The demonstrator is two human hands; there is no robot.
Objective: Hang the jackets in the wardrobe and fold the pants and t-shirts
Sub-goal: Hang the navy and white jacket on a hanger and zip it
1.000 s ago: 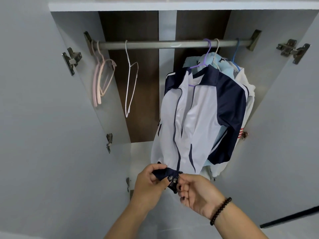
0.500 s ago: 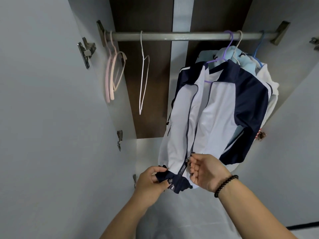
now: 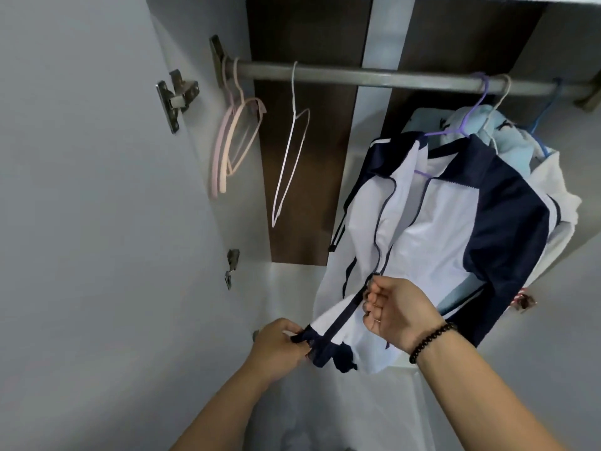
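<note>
A white and navy jacket (image 3: 432,229) hangs on a purple hanger (image 3: 461,125) from the metal rail (image 3: 357,74) inside the open wardrobe (image 3: 309,177), toward the right end of the rail. Its front is zipped partway, the closed stretch running from the navy hem up to about the lower third, with the two edges parting above that.

The left hand (image 3: 276,346) pinches the navy hem at the bottom of the zipper, fingers curled around the cloth and pulling it down and to the left. The right hand (image 3: 396,312) is higher, its fingers curled with the fingertips pinched at the zipper pull where the closed part ends. A dark bead bracelet (image 3: 431,341) sits on the right wrist.

Behind the jacket hang a light blue garment (image 3: 507,131) on a pale hanger and a white garment (image 3: 559,187) on a blue hanger (image 3: 543,122), pressed close together. Toward the left of the rail a bare white hanger (image 3: 289,167) hangs alone, and at the far left end two pink hangers (image 3: 234,144) hang side by side. Metal hinges (image 3: 175,99) are fixed to the left door.
</note>
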